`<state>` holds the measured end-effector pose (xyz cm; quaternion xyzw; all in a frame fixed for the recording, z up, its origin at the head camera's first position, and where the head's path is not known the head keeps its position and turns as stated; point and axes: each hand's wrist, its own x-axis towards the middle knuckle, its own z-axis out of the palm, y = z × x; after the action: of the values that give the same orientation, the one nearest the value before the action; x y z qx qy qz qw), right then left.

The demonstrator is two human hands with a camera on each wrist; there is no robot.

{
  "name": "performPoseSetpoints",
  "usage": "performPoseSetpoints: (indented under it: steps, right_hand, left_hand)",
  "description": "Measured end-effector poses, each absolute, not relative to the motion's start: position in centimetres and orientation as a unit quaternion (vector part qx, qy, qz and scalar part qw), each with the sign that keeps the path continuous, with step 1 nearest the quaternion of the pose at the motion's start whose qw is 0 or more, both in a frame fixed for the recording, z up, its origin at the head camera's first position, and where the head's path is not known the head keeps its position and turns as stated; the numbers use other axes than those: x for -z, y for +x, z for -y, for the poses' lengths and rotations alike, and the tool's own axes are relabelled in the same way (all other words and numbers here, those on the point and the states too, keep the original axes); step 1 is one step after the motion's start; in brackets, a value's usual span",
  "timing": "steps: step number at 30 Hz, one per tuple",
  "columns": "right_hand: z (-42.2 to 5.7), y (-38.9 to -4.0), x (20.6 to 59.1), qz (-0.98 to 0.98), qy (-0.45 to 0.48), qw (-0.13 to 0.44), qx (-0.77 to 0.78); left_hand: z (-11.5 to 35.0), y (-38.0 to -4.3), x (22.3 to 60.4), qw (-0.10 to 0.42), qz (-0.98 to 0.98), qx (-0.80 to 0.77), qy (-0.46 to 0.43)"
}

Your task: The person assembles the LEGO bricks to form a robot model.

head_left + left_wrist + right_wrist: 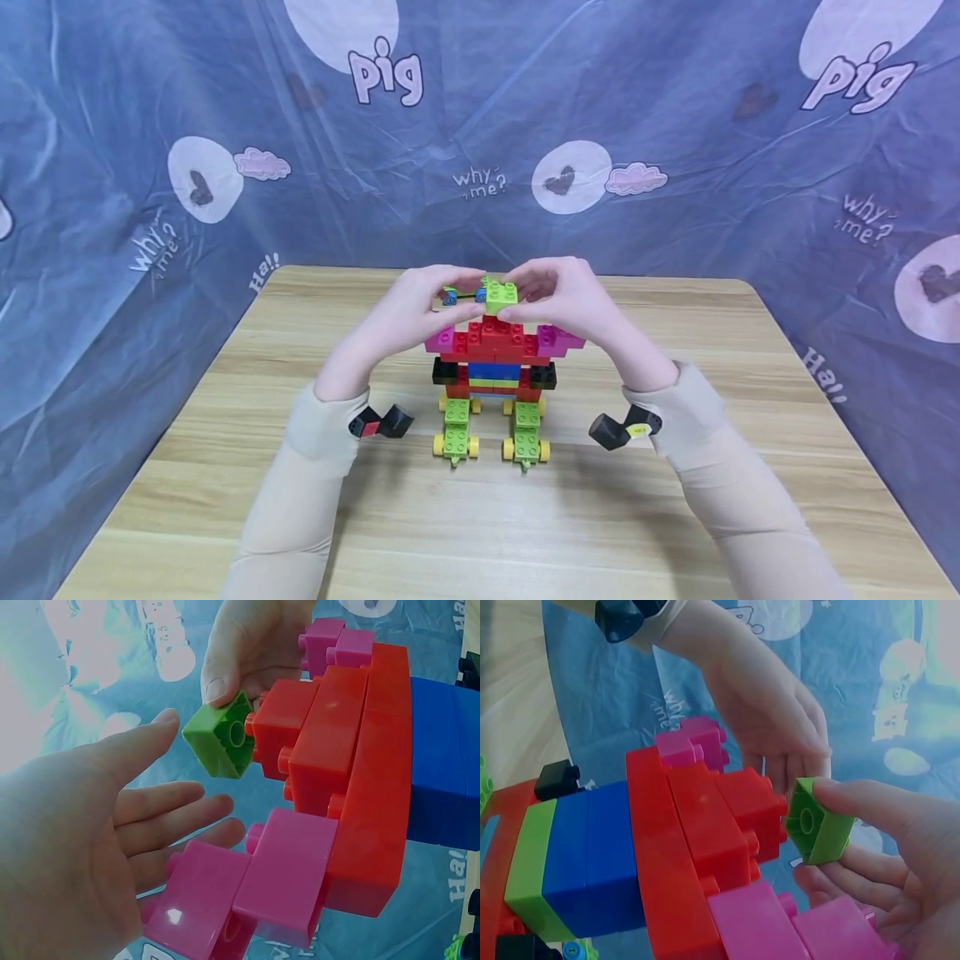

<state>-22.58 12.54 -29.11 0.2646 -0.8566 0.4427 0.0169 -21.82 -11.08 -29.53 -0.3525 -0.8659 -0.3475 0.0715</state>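
Note:
A lime-green toy brick (501,297) is held just above the top red brick (283,727) of a built figure, tilted on its studs' side; I cannot tell whether they touch. My right hand (566,292) pinches this green brick (823,825) between thumb and fingers. Across from it, my left hand (423,308) has its fingers spread loosely, the thumb tip close to the green brick. In the left wrist view, that left hand (97,795) shows nothing in its palm. The figure has red shoulders (495,340), pink arms (289,862) and a blue middle (493,372).
Two lime wheeled bases (456,425) with yellow wheels carry the figure on the wooden table (480,533). Black bricks (444,371) stick out at its sides. A small blue-wheeled piece (452,297) shows behind the left hand. Patterned blue cloth (480,125) hangs behind.

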Motion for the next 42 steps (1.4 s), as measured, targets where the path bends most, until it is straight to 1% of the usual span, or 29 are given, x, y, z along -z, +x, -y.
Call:
performPoseSetpoints:
  steps: [5,13,20,29,35,42]
  right_hand:
    - [-12.2,-22.1,29.0,0.862,0.268,0.013,-0.43]
    - [-12.0,-22.0,29.1,0.863,0.283,0.008,-0.418]
    - [-12.0,-22.1,29.2,0.866,0.293,0.004,-0.405]
    - [-12.2,-21.9,29.1,0.863,0.307,-0.003,-0.402]
    - [-12.7,-22.0,29.1,0.852,0.325,-0.015,-0.41]
    - [-13.0,-22.1,29.0,0.853,0.322,-0.026,-0.41]
  left_hand:
    - [11.0,-21.6,29.7,0.069,0.862,0.342,-0.368]
    - [10.8,-21.9,30.4,0.096,0.85,0.331,-0.398]
    - [10.7,-21.8,30.4,0.084,0.855,0.325,-0.396]
    - [10.5,-22.0,30.6,0.089,0.853,0.323,-0.4]
    - [10.6,-21.9,30.5,0.085,0.855,0.322,-0.398]
    - [10.6,-21.8,30.4,0.081,0.855,0.327,-0.394]
